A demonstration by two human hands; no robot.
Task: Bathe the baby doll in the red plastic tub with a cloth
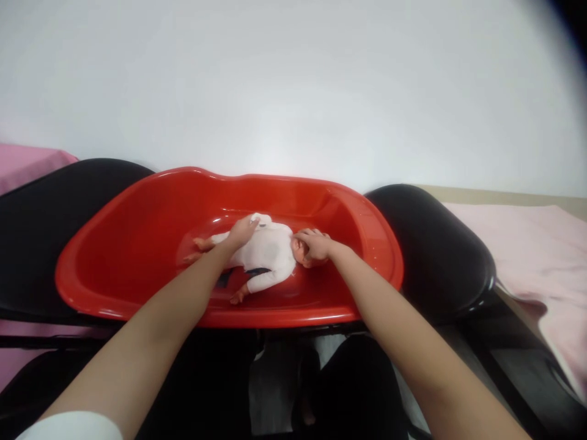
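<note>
A baby doll [270, 244] in a white long-sleeved suit lies on its back in a red baby bathtub [114, 293]. Its head points right and its bare feet point left. My left hand [244, 231] is closed on the doll's far arm, around the end of the white sleeve. At the other end, my right hand [318, 243] curls around the doll's head, with thumb and fingers covering part of it. The doll's near arm stretches out toward the tub's front side, its hand uncovered.
The tub rests across black chairs, with one black seat [431, 250] at right and another [41, 238] at left. Pink cloth [541, 244] covers a surface on the right, and a deeper pink cloth [27, 162] shows at far left. A pale wall [284, 85] rises behind.
</note>
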